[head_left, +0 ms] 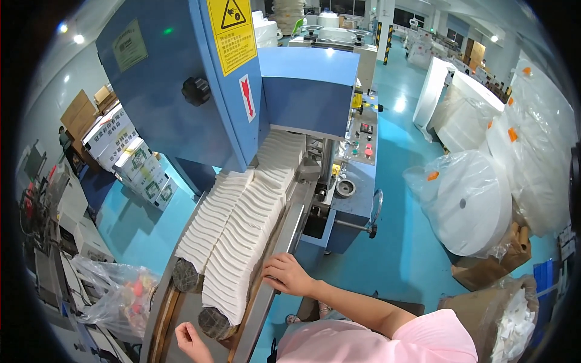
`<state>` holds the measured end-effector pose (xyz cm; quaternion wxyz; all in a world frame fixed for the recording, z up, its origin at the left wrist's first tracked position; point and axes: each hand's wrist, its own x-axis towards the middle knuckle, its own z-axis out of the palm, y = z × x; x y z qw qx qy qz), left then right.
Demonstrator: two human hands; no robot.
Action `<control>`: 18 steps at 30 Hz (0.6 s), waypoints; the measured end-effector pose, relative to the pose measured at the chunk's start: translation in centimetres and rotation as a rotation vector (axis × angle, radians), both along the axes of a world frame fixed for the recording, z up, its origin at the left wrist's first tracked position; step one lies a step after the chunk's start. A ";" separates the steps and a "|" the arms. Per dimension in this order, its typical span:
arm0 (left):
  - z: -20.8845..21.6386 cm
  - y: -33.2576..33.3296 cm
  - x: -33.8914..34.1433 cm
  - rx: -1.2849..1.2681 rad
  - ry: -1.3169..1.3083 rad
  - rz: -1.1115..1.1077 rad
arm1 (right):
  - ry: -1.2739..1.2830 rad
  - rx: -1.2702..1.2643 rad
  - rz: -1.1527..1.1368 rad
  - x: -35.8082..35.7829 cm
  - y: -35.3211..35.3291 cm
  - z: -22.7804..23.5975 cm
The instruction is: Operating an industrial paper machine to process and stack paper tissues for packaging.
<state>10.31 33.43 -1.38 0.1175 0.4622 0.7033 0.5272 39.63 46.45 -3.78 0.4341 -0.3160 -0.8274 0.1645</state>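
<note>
Two side-by-side rows of folded white paper sheets stand on edge in a sloping metal trough, running up beneath a blue machine. A dark, round-ended block sits against the near end of the left row, and a second dark block against the right row. My right hand rests on the trough's right metal rail, its fingers apart and draped over the edge. Just left of the nearer block, my left hand hovers with curled fingers and nothing visible in them.
A control panel with buttons and a handwheel are on the machine's right. Large plastic-wrapped white rolls and a bin of white scraps stand at right. Stacked boxes and a clear plastic bag lie left.
</note>
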 end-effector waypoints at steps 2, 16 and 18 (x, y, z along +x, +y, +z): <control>1.1 0.2 1.6 0.022 0.033 0.079 | 0.013 0.017 -0.002 0.0 0.1 -0.1; 4.2 2.5 9.3 0.141 0.117 -0.235 | 0.247 -0.234 -0.150 2.3 2.4 2.3; 4.9 2.9 10.3 0.115 0.148 -0.308 | 0.330 -0.172 -0.381 3.5 5.4 3.2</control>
